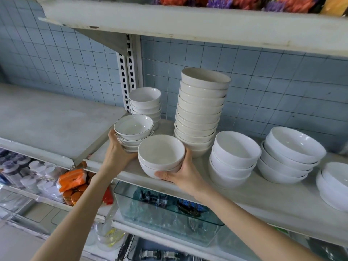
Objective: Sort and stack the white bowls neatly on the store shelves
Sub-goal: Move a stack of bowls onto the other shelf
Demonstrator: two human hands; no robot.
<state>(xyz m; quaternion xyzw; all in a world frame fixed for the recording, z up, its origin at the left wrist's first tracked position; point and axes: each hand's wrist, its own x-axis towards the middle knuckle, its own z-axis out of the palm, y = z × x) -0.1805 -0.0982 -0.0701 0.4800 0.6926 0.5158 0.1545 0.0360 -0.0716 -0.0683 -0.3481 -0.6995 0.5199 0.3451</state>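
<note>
Right hand [182, 173] had its fingers curled round a two-bowl stack [161, 154] at the front edge of the shelf [263, 200], left hand [115, 148] wrapped round the dark-rimmed stack [134, 129] just beside it, and the tall stack [201, 110] stood behind by the blue tiles [263, 81].

left hand [117, 151] grips the dark-rimmed bowl stack [134, 131]; right hand [181, 171] grips the front bowl pair [161, 155].

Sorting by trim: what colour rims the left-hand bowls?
A thin dark line edges the bowls; head view.

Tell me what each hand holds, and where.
Left hand: dark-rimmed bowl stack, by its left side. Right hand: two-bowl stack, by its lower right side.
</note>
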